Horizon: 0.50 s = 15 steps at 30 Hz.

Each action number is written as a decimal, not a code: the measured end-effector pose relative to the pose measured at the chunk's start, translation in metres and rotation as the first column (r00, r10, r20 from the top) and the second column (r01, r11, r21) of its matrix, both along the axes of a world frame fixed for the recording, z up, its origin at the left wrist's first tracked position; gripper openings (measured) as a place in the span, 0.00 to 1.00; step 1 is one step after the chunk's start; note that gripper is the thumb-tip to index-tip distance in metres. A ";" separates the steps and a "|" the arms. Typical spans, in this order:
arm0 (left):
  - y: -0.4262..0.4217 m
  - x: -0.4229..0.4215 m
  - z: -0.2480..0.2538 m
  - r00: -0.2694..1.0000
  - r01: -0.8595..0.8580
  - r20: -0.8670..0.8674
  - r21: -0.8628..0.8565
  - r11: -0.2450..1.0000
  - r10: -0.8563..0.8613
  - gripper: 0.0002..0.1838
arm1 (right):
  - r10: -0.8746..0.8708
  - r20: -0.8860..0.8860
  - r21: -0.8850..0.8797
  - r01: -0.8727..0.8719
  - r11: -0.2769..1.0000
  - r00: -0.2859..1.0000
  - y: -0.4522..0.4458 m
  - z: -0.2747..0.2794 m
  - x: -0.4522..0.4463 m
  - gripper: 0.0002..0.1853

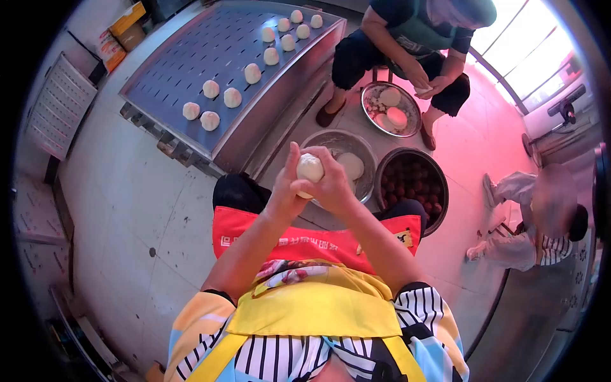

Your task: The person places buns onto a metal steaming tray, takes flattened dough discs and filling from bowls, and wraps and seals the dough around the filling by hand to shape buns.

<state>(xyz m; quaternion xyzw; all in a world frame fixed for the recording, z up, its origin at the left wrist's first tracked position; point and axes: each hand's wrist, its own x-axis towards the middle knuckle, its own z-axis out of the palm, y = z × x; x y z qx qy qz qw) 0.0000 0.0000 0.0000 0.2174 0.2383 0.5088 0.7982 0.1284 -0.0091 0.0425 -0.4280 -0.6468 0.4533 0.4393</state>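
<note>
A round white dough ball (310, 167) sits between my two hands, above the near edge of a metal bowl. My left hand (287, 184) cups it from the left, thumb pointing up. Around its right side and underneath wrap the fingers of my right hand (332, 183). A bit of white dough also shows below, between the fingers. Behind my hands, the metal bowl (364, 148) holds a larger piece of white dough (350, 166). Right of it stands a dark round tub (439, 170) full of dark reddish balls (412, 181).
A perforated metal tray table (172, 70) at the upper left bears several white dough balls (232, 97). Opposite me a seated co-worker (407, 48) handles dough over a metal basin (415, 108). Another person (541, 216) sits at the right. A perforated rack (62, 105) leans far left.
</note>
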 end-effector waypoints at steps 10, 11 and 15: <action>0.015 0.001 -0.021 0.967 0.176 0.199 -0.086 0.981 -0.156 0.37 | -0.134 0.746 0.428 -0.317 0.846 0.652 0.006 0.034 0.010 0.30; 0.017 0.003 -0.023 0.982 0.138 0.145 -0.126 0.982 -0.120 0.37 | -0.113 0.824 0.357 -0.355 0.864 0.555 0.007 0.037 0.010 0.29; 0.042 -0.010 -0.004 0.999 -0.006 0.033 -0.173 0.985 0.011 0.36 | 0.060 0.806 0.172 -0.330 0.928 0.589 0.037 0.042 -0.006 0.34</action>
